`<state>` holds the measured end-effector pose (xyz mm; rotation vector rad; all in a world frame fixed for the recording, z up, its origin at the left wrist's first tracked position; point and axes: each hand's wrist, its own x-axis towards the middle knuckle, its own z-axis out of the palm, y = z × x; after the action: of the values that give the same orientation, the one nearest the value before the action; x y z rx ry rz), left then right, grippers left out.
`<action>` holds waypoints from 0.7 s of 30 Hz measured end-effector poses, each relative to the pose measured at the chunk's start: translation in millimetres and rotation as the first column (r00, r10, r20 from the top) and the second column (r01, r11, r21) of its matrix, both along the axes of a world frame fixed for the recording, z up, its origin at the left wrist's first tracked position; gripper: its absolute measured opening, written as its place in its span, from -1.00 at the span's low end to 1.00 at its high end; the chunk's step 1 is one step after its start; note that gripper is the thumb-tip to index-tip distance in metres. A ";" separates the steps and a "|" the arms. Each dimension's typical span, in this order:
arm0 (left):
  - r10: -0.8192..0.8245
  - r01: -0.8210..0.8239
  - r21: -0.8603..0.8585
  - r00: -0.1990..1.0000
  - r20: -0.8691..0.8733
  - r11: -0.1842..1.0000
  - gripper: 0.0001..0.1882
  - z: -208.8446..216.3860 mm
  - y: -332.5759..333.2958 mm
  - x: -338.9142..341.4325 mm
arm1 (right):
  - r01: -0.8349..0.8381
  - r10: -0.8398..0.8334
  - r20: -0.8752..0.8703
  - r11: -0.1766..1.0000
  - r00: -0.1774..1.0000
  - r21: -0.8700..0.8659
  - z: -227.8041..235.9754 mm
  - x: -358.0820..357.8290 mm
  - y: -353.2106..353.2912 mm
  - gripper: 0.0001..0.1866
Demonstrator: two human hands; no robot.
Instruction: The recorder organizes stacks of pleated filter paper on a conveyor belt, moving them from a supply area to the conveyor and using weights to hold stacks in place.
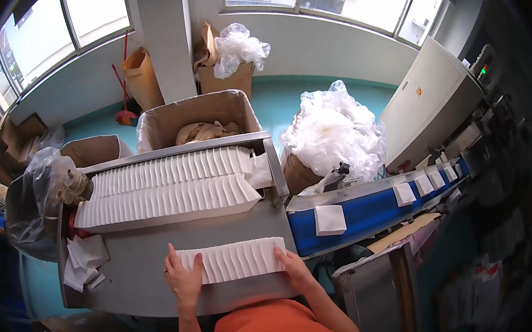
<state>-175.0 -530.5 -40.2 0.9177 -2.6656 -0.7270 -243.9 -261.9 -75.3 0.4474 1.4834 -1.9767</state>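
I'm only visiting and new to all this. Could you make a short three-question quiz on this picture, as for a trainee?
1. True or false: the left hand and the right hand hold opposite ends of one row of white paper.

2. What colour is the conveyor belt?
A) green
B) blue
C) orange

3. Fill in: the loose white sheets lie near the ____ end of the metal table, as the person sees it.

Key: 1. True. 2. B. 3. Left.
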 end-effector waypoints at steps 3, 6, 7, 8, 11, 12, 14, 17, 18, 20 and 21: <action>0.025 -0.025 -0.019 1.000 -0.011 0.999 -0.11 -6.7 -9.1 3.4 | -0.036 0.060 0.183 0.991 0.981 -0.132 -10.7 3.1 24.7 -0.52; 0.007 -0.008 -0.012 1.000 -0.025 1.000 -0.10 -5.2 -10.6 2.3 | 0.020 -0.004 0.157 0.995 0.988 -0.098 -36.9 9.1 46.0 -0.55; 0.006 -0.006 -0.011 1.000 -0.027 1.000 -0.10 -2.2 -9.9 0.9 | 0.153 -0.145 0.088 0.983 0.986 -0.100 -45.1 9.5 49.5 -0.55; -0.010 0.010 0.011 1.000 -0.007 1.000 -0.09 1.1 -10.6 2.7 | 0.315 -0.303 0.095 0.936 0.948 -0.157 -23.8 5.2 39.9 -0.59; -0.070 0.070 0.049 0.997 0.010 0.996 -0.08 8.8 -2.2 1.5 | 0.125 -0.124 0.007 0.992 0.992 -0.034 -32.2 -6.6 42.4 -0.49; -0.092 0.091 0.060 0.996 0.011 0.994 -0.08 9.2 -1.2 0.9 | 0.032 -0.002 -0.187 0.986 0.982 0.161 -16.3 -2.9 27.5 -0.47; -0.104 0.104 0.063 0.994 0.010 0.993 -0.08 10.8 2.1 -0.2 | -0.065 0.291 -0.354 0.845 0.889 0.531 11.3 5.1 -1.3 -0.41; -0.091 0.091 0.047 0.996 -0.007 0.995 -0.08 5.5 1.5 -0.8 | -0.159 0.231 -0.205 0.935 0.951 0.316 -1.3 3.8 -9.9 -0.52; -0.069 0.069 0.027 0.997 -0.019 0.997 -0.09 3.4 -0.5 -0.6 | -0.162 0.234 -0.207 0.935 0.950 0.315 -3.0 2.8 -8.4 -0.52; -0.044 0.045 0.045 0.999 -0.025 0.998 -0.09 3.6 -4.1 1.1 | 0.021 0.008 0.171 0.986 0.985 -0.168 -7.4 4.6 0.3 -0.52; -0.024 0.026 0.064 0.999 -0.030 0.998 -0.09 4.0 -5.1 1.0 | -0.019 0.042 0.152 0.988 0.988 -0.153 -14.7 5.2 4.0 -0.50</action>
<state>-173.9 -535.6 -36.2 0.8841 -2.6471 -0.8303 -238.7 -257.8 -89.9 0.4969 1.2280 -1.9665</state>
